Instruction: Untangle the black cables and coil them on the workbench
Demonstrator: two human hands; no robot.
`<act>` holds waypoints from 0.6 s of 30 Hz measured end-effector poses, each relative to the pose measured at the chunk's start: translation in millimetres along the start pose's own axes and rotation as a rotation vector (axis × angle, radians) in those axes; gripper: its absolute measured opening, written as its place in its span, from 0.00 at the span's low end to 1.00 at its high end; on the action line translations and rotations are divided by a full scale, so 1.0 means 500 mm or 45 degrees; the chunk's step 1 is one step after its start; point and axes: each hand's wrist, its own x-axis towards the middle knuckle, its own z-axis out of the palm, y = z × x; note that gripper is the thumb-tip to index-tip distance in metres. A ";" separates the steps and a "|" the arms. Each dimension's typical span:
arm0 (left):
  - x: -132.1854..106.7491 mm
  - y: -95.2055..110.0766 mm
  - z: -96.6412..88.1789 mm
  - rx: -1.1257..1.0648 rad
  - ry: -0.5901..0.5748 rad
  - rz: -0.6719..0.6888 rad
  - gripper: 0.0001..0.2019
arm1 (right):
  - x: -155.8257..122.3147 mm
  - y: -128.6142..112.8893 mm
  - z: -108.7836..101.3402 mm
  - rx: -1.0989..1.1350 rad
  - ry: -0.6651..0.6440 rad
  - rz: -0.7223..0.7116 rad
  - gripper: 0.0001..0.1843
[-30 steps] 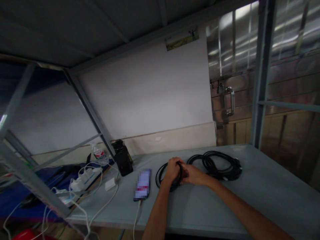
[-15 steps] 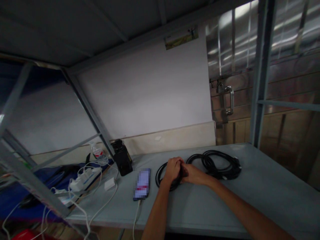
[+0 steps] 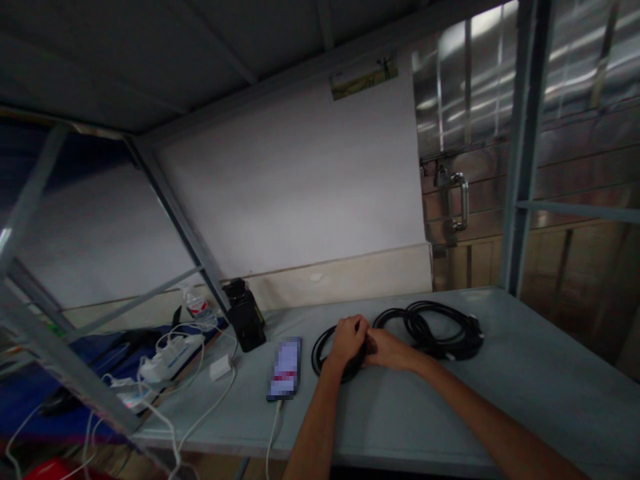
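Note:
A coiled black cable (image 3: 319,353) lies on the grey bunk board (image 3: 400,413), low in the middle of the head view. My left hand (image 3: 349,340) is closed over the coil's right side. Close against it, my right hand (image 3: 384,348) has its fingers closed on the same coil; the exact spot they pinch is hidden between the hands. Just right of and behind my hands rests a second bundle of black cable (image 3: 430,327), in loose loops with its connector ends at the right.
Left of the coil lies a phone (image 3: 285,368) with a white cable plugged in. Farther left are a black box-like device (image 3: 244,317), a white charger (image 3: 220,367), a power strip (image 3: 173,357) and a plastic bottle (image 3: 197,307). Metal bunk posts (image 3: 523,147) stand at both sides.
My hands stay at the coil, with only small shifts of the fingers. The second cable bundle and the phone have not moved.

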 end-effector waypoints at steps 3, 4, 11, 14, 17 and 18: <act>0.000 -0.003 0.004 0.003 -0.018 -0.002 0.21 | 0.001 0.006 0.001 0.011 -0.002 0.006 0.28; 0.000 -0.004 0.005 0.001 -0.024 -0.006 0.21 | 0.002 0.007 0.002 0.011 0.006 0.008 0.27; 0.003 -0.012 0.011 0.007 -0.088 -0.005 0.23 | 0.002 0.013 0.001 0.023 -0.002 -0.003 0.25; 0.004 -0.017 0.015 0.014 -0.097 -0.005 0.23 | 0.002 0.013 0.000 0.005 -0.011 0.013 0.24; 0.004 -0.021 0.018 0.053 -0.107 0.015 0.22 | 0.001 0.008 -0.001 -0.040 0.004 0.007 0.24; 0.004 -0.023 0.019 0.080 -0.117 0.028 0.22 | 0.000 0.006 -0.002 -0.033 -0.002 -0.001 0.24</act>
